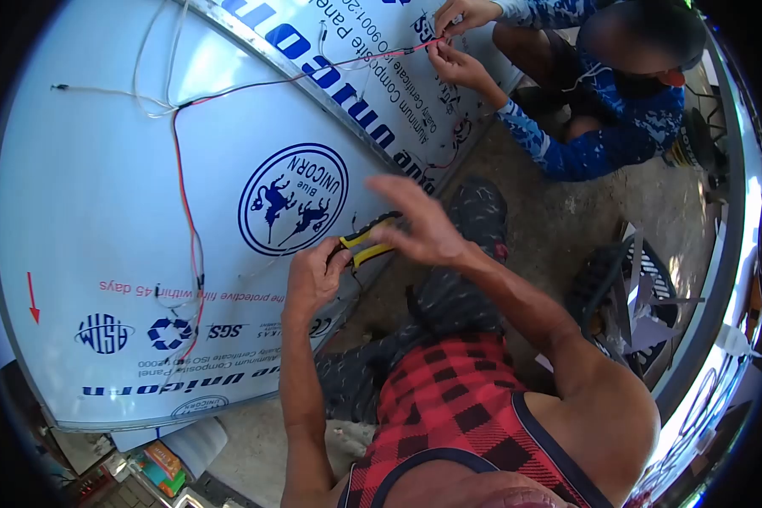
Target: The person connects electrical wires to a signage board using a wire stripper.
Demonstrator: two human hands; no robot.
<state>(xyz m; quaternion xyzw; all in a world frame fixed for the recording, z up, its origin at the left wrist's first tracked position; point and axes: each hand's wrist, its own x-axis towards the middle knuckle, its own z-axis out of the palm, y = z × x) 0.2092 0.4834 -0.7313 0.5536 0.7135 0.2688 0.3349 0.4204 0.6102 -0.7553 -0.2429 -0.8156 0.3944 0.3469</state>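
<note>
My left hand (313, 273) is closed around one end of a yellow and black hand tool (366, 252), near the edge of the large white panel (127, 195). At the tool's other end is my right hand (423, 227), blurred, with its fingers stretched out and its thumb close to the handles. Whether the thumb touches them is unclear. Thin wires show beside the tool. A red and black cable (180, 161) runs over the panel and up to the right, with pale wires branching off it.
At the upper right a crouching person (618, 110) in a blue patterned top pinches the red wire's end with both hands. A metal strip (313, 93) crosses the panels. A dark crate (652, 288) with scraps stands at the right. Colourful packets (162, 466) lie lower left.
</note>
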